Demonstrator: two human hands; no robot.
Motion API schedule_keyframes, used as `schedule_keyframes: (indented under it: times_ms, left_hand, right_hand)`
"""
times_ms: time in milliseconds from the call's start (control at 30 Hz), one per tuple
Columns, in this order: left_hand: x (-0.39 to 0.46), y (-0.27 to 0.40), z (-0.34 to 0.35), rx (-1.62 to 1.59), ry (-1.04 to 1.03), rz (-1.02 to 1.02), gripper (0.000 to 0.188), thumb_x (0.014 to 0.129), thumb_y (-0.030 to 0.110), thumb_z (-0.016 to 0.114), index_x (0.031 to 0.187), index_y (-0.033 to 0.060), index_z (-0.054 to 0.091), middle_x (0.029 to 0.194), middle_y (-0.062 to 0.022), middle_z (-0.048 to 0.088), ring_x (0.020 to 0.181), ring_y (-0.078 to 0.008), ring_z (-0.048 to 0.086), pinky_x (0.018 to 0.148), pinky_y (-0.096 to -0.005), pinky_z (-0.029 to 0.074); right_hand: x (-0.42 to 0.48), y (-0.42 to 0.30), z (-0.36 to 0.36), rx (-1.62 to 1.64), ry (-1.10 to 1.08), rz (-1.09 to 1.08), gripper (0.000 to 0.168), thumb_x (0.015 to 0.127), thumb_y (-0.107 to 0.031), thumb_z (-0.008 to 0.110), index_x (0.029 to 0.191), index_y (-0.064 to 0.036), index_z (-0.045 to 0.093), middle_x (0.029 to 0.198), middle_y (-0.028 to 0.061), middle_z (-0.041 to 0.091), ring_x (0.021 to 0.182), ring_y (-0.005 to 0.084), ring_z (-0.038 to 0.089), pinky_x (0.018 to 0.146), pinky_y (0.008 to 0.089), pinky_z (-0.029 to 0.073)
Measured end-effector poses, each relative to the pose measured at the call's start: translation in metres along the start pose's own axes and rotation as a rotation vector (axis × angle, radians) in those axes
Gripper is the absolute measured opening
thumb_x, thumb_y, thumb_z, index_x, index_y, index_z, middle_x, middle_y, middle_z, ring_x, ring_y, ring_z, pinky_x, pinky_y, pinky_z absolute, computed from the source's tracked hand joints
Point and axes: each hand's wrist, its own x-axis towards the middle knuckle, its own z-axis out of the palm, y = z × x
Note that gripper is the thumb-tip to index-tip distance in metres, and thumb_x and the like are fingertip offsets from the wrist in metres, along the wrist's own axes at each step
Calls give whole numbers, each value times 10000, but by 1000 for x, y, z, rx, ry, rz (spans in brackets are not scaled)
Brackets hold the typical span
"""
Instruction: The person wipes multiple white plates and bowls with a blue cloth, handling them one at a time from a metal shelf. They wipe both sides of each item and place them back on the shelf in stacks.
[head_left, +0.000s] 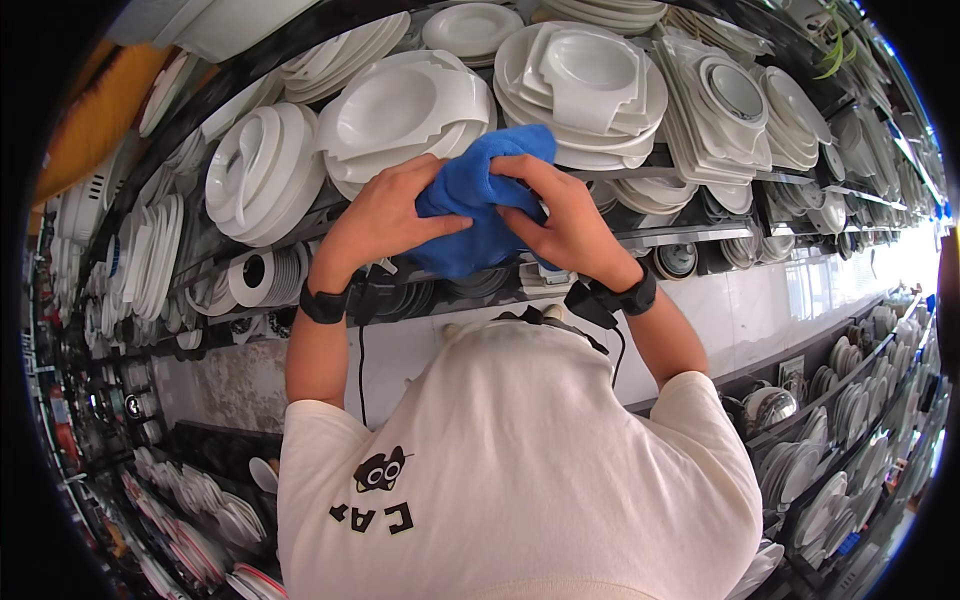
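Observation:
A bunched blue cloth (472, 225) is held up between my two hands, in front of the shelf edge. My left hand (386, 217) grips its left side, the thumb lying across the front. On the other side, my right hand (555, 214) pinches the cloth between thumb and bent fingers. Whether a dish sits inside the folds cannot be seen. Just behind my left hand stands a stack of white plates topped by a notched-rim plate (386, 105). Another stack, with a squarish white deep dish (592, 71) on top, lies beyond my right hand.
White oval plates (262, 172) stand at the left, squarish plates (694, 112) at the right. The dark shelf edge (675, 236) runs below the cloth, with more crockery underneath. Black cables (362, 375) hang from both wrist straps. Shelves of plates (825, 450) line the aisle behind me.

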Motion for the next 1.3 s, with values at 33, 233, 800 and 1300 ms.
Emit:
schedule_keyframes:
  times_ms: [33, 233, 800, 1300]
  left_hand:
    - [-2, -1, -2, 23, -24, -41, 533, 736, 185, 790, 1196, 21, 577, 1099, -133, 641, 991, -270, 643, 890, -349, 490]
    - [-11, -5, -5, -3, -66, -52, 516, 729, 195, 797, 1166, 13, 593, 1138, -148, 631, 969, -260, 650, 865, -347, 502]
    - [-34, -11, -1, 1, 42, 9, 294, 727, 70, 772, 930, 8, 569, 840, -88, 611, 685, -226, 542, 641, -311, 451]
    - [-49, -6, 1, -68, -203, 177, 221, 754, 132, 681, 801, -25, 533, 870, -152, 526, 735, -331, 519, 641, -382, 430]
  right_hand:
    - [-2, -3, -1, 27, -5, 35, 541, 758, 64, 647, 1260, -104, 534, 1139, 112, 630, 951, 285, 644, 762, 356, 516]
    - [-2, -10, -1, 226, -67, 110, 598, 750, 101, 618, 1301, -109, 518, 1237, 107, 616, 1058, 291, 626, 900, 343, 511]
    - [-22, -6, 29, 13, -139, 170, 468, 750, 44, 669, 1175, -60, 502, 1018, 142, 619, 874, 325, 623, 750, 401, 504]
    - [-12, 19, 5, -65, -298, 49, 273, 749, 34, 682, 1016, -15, 655, 1098, 121, 645, 946, 302, 626, 812, 354, 512]
